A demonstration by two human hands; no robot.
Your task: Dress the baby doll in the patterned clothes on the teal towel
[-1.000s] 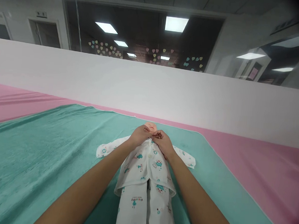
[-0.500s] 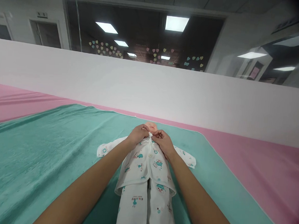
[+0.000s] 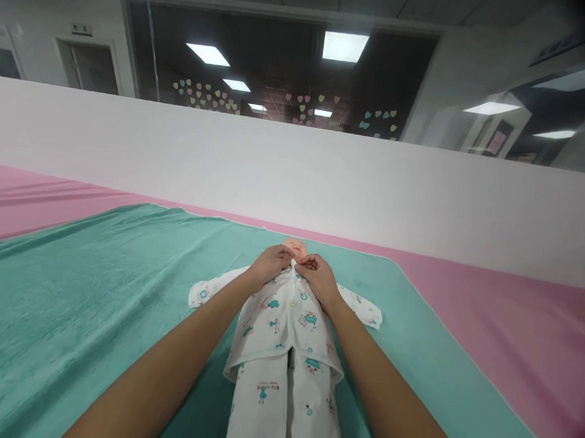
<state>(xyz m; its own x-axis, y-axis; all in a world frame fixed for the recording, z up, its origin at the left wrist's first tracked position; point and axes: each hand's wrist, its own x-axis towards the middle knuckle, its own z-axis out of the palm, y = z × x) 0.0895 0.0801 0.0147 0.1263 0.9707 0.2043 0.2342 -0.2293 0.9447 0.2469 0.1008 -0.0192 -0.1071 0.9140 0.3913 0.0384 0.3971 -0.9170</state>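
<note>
A baby doll [image 3: 296,246] lies on its back on a teal blanket [image 3: 116,300], its head at the far end. It wears a white printed jacket [image 3: 275,324] and matching trousers [image 3: 259,410]; both sleeves stretch out sideways. At the neck, my left hand [image 3: 272,263] pinches the jacket's collar edge from the left. My right hand [image 3: 317,273] pinches the same collar from the right, its fingertips close to the left ones. A bit of white cloth bunches up between them. A round button shows lower on the jacket front. The fingertips partly cover the doll's chin and neck.
Pink cloth [image 3: 515,328] shows beyond the blanket on both sides. A low white wall [image 3: 276,171] runs along the far side. Above it is a large window [image 3: 283,65] with heart-shaped stickers and reflected ceiling lights.
Almost nothing differs. Both hands stay pinched at the doll's collar, and the whole view has shifted very slightly.
</note>
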